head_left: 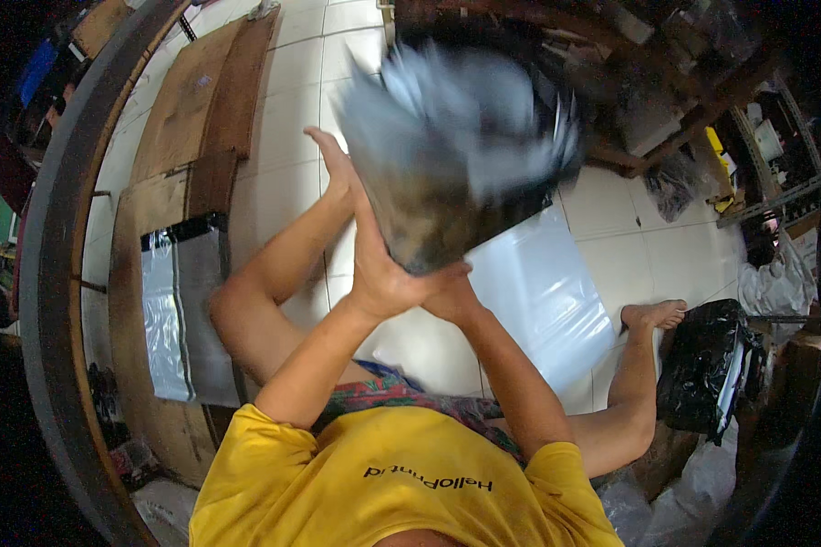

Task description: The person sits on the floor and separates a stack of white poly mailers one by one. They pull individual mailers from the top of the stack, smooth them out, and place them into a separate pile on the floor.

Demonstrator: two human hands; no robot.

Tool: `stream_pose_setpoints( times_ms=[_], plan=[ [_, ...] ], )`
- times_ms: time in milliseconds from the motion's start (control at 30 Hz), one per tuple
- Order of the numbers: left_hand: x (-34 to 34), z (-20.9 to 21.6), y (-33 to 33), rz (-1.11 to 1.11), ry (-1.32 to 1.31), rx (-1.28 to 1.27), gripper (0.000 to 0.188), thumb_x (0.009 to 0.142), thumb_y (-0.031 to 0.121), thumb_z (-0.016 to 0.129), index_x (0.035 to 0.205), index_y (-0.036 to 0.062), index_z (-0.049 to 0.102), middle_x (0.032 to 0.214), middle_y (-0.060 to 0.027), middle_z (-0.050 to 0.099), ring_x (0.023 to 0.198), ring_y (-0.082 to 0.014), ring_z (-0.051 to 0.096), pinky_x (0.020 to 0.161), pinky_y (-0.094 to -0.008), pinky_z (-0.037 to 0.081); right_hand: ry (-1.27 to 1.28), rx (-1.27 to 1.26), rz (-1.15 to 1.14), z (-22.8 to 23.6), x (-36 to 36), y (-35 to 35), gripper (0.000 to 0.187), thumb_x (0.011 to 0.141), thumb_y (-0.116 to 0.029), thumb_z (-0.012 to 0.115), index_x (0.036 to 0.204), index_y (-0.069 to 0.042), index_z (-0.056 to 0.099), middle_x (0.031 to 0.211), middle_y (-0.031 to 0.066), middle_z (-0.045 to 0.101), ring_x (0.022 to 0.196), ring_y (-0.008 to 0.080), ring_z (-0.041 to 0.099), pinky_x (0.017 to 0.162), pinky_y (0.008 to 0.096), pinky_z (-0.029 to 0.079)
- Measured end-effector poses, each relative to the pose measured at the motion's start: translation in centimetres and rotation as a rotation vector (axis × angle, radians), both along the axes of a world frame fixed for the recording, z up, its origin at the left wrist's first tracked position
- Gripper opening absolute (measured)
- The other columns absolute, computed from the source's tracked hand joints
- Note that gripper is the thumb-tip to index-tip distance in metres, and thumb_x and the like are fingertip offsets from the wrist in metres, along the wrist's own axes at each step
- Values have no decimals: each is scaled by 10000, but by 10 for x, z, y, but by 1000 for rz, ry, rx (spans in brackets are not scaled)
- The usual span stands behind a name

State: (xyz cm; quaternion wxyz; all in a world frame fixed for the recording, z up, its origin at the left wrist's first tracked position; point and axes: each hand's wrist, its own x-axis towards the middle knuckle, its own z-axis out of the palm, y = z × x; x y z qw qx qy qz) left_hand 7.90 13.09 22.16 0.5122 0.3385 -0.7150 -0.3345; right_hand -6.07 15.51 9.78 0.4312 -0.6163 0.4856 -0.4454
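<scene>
A black-and-grey plastic bag (pixel 465 173), smeared by motion, is held up in front of me over the floor. My left hand (pixel 381 273) grips its lower left corner, with fingers running up the left edge. Close beside it, my right hand (pixel 451 290) holds the bottom edge, its fingers partly hidden by the bag. What the bag contains, if anything, does not show. Beneath it, a pale, shiny plastic sheet (pixel 547 305) lies on the tiles between my legs.
Flat grey plastic mailing bags (pixel 166 314) lie on brown cardboard (pixel 160 205) at the left. A full-looking black plastic bag (pixel 698 369) stands beside my right foot. A metal shelf (pixel 775 155) stands at the far right, and a dark curved bar (pixel 59 173) crosses the left side.
</scene>
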Motion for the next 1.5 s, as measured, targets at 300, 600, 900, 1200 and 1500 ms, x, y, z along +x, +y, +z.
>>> stream_pose_setpoints(
  times_ms=[300,600,900,1200,1500],
  plan=[
    [35,-68,-31,-139,-106,60,1229,572,262,980,1496,12,208,1308,-217,551,1227,-351,563,1058,-433,435,143,92,82,6,-4,-10,1061,693,-311,916,1494,10,299,1510,213,400,1418,350,376,1186,429,284],
    [52,-168,-30,-247,-332,320,1066,598,257,945,1445,25,340,1257,-209,595,1175,-370,602,1028,-418,467,292,101,267,70,-14,-10,783,666,-269,934,1339,-71,585,1407,163,558,1363,326,452,1162,450,322],
    [51,-198,-42,-253,-309,510,802,687,288,893,1337,40,494,1154,-195,648,1092,-352,639,970,-414,505,91,-220,-223,67,16,-32,420,795,-108,857,1156,-16,664,1131,95,698,1021,206,660,901,358,531],
    [74,-187,-40,-66,-240,318,1025,669,314,937,1443,101,298,1279,-211,604,1160,-396,624,992,-441,501,323,-283,207,134,18,-47,835,716,-292,893,1409,-66,486,1442,97,500,1276,266,518,1127,384,375],
    [50,-198,-53,-34,-274,184,1076,619,312,960,1450,66,324,1293,-210,586,1214,-368,589,1023,-434,482,150,-18,-141,69,17,-46,572,689,-245,926,1159,-48,666,1138,76,694,1115,238,635,1007,404,474]
  ],
)
